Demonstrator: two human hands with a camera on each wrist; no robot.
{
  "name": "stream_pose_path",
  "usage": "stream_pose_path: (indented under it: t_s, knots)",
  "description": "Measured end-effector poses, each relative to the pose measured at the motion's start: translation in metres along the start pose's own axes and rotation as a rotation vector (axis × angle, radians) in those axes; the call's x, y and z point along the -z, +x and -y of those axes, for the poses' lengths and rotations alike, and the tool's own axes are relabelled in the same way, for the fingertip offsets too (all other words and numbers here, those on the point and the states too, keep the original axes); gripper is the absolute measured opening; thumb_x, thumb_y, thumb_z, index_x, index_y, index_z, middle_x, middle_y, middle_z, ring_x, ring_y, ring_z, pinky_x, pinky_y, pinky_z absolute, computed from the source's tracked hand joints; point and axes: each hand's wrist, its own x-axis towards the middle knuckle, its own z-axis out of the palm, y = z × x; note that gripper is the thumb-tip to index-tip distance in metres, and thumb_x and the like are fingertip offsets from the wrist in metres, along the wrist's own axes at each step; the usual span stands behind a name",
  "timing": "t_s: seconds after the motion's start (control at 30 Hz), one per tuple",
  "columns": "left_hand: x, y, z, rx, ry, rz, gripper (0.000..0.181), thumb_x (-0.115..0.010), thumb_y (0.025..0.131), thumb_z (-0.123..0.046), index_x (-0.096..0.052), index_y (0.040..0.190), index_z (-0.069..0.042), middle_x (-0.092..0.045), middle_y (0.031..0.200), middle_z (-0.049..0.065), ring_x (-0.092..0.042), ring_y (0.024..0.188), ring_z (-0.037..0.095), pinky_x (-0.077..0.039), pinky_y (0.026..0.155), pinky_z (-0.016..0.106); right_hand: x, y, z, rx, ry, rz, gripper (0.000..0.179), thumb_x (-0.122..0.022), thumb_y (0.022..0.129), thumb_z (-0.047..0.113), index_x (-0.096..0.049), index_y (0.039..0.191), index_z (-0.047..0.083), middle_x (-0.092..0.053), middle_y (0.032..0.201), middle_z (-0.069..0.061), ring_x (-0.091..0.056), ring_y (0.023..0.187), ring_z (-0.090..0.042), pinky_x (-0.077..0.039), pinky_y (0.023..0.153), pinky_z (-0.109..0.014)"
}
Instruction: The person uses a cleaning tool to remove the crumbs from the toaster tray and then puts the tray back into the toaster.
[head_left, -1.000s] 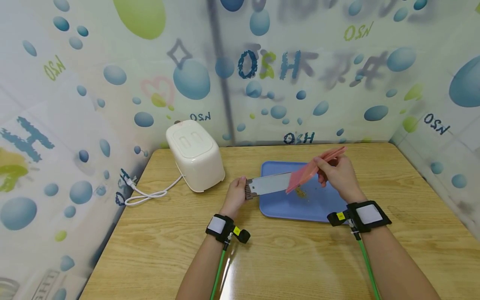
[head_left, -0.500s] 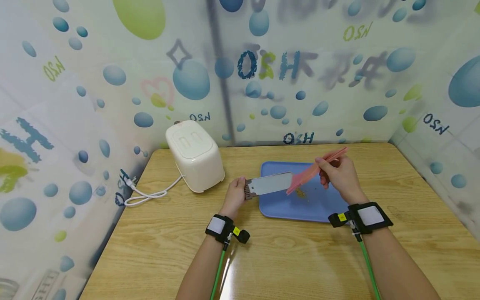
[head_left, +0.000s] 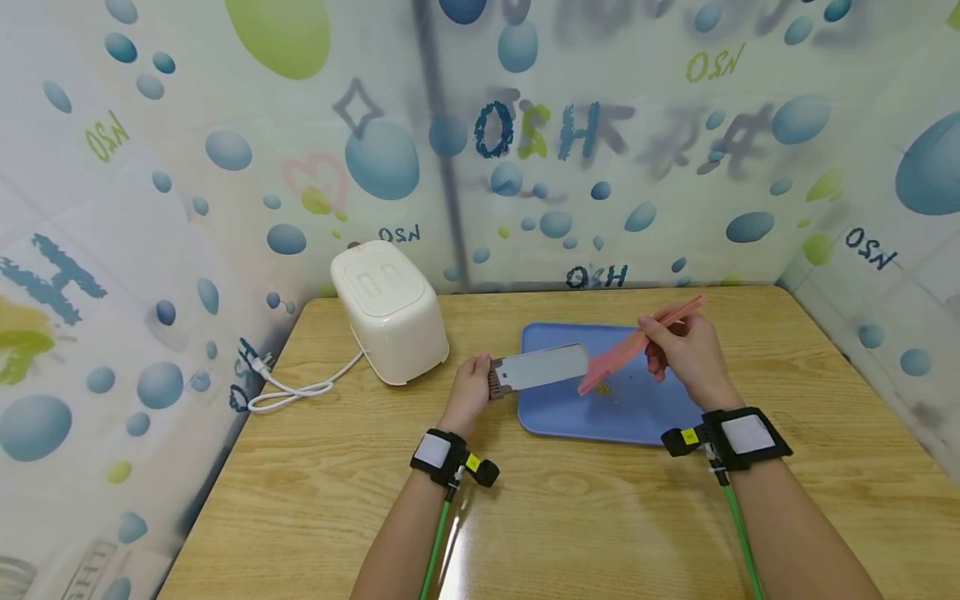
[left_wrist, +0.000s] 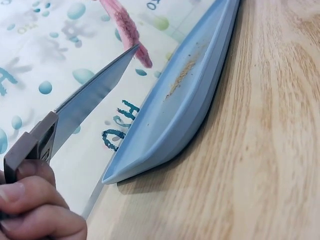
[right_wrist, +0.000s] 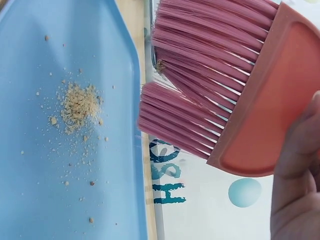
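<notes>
My left hand point(head_left: 468, 387) grips the grey-brown end of a toaster crumb tray point(head_left: 545, 367), a flat metal plate pointing right. My right hand point(head_left: 686, 354) pinches a pink bristle brush point(head_left: 626, 350) by its orange-pink handle point(right_wrist: 280, 105). At the far end of the crumb tray, the bristles point(right_wrist: 200, 55) are split by its edge, with a few crumbs caught there. Both tools are held above a blue serving tray point(head_left: 660, 417). A small heap of tan crumbs point(right_wrist: 80, 107) lies on it, with finer bits scattered around.
A cream toaster point(head_left: 390, 312) stands at the back left of the wooden table point(head_left: 337, 500). Its white cord point(head_left: 300, 392) lies coiled beside it, plug to the left. A patterned backdrop point(head_left: 637, 125) rises close behind the table.
My right hand has drawn the brush a little to the right, along the crumb tray to its far end, so more of the metal shows. My left hand has stayed nearly still.
</notes>
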Motion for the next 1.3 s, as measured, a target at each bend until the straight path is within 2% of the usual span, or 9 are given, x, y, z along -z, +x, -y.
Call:
stream_pose_path:
  t_s: [0.27,0.4,0.67,0.77,0.93,1.07,1.3]
  knots:
    - [0.000,0.001,0.001,-0.002,-0.007,-0.007,0.048,-0.031,0.114,-0.034,-0.053,0.135,0.004,-0.061,0.110,0.014,-0.060,0.092,0.018,-0.051,0.076,0.029,0.006,-0.002,-0.003,0.056,0.027,-0.013,0.041,-0.060,0.105,0.026,-0.055,0.115,-0.014,-0.060,0.057,-0.009,-0.055,0.042,-0.018,-0.049,0.040,-0.030]
    - [0.001,0.002,0.001,-0.002,0.000,-0.012,0.049,-0.031,0.113,-0.034,-0.052,0.135,0.004,-0.061,0.111,0.015,-0.060,0.092,0.019,-0.051,0.075,0.029,0.009,-0.002,-0.004,0.078,0.036,-0.035,0.039,-0.060,0.105,0.026,-0.056,0.114,-0.012,-0.061,0.059,-0.009,-0.056,0.042,-0.019,-0.049,0.041,-0.029]
    - [0.002,0.002,0.001,-0.012,-0.010,-0.011,0.049,-0.032,0.113,-0.035,-0.053,0.134,0.005,-0.061,0.111,0.016,-0.061,0.091,0.019,-0.053,0.075,0.029,0.010,0.001,0.005,0.102,0.176,-0.075,0.035,-0.061,0.104,0.026,-0.061,0.113,-0.007,-0.067,0.069,-0.003,-0.057,0.047,-0.015,-0.050,0.045,-0.024]
    - [0.001,0.002,0.001,-0.019,-0.018,-0.003,0.049,-0.033,0.113,-0.035,-0.054,0.133,0.005,-0.061,0.109,0.015,-0.061,0.090,0.018,-0.053,0.074,0.028,0.006,0.003,0.011,0.130,0.240,-0.033,0.034,-0.060,0.105,0.025,-0.060,0.116,-0.007,-0.068,0.076,-0.003,-0.057,0.051,-0.015,-0.049,0.047,-0.023]
    - [0.000,0.002,0.001,-0.039,-0.021,0.011,0.048,-0.034,0.113,-0.034,-0.055,0.132,0.005,-0.062,0.103,0.011,-0.060,0.084,0.014,-0.051,0.068,0.025,-0.007,0.009,0.022,0.177,0.342,0.111,0.030,-0.056,0.106,0.018,-0.055,0.120,-0.009,-0.066,0.080,-0.007,-0.054,0.053,-0.016,-0.047,0.047,-0.024]
    - [0.000,0.001,0.000,-0.046,-0.021,0.026,0.048,-0.034,0.113,-0.033,-0.054,0.133,0.005,-0.062,0.103,0.011,-0.061,0.084,0.014,-0.052,0.068,0.024,-0.023,0.013,0.028,0.180,0.327,0.206,0.033,-0.054,0.107,0.018,-0.054,0.125,-0.010,-0.065,0.080,-0.007,-0.052,0.053,-0.017,-0.045,0.047,-0.027]
    - [0.000,0.000,-0.002,-0.040,-0.015,0.043,0.049,-0.032,0.113,-0.035,-0.054,0.132,0.005,-0.061,0.105,0.013,-0.060,0.087,0.015,-0.053,0.072,0.027,-0.051,0.018,0.028,0.132,0.293,0.329,0.039,-0.051,0.109,0.024,-0.054,0.129,-0.009,-0.066,0.079,-0.008,-0.050,0.052,-0.018,-0.044,0.048,-0.030]
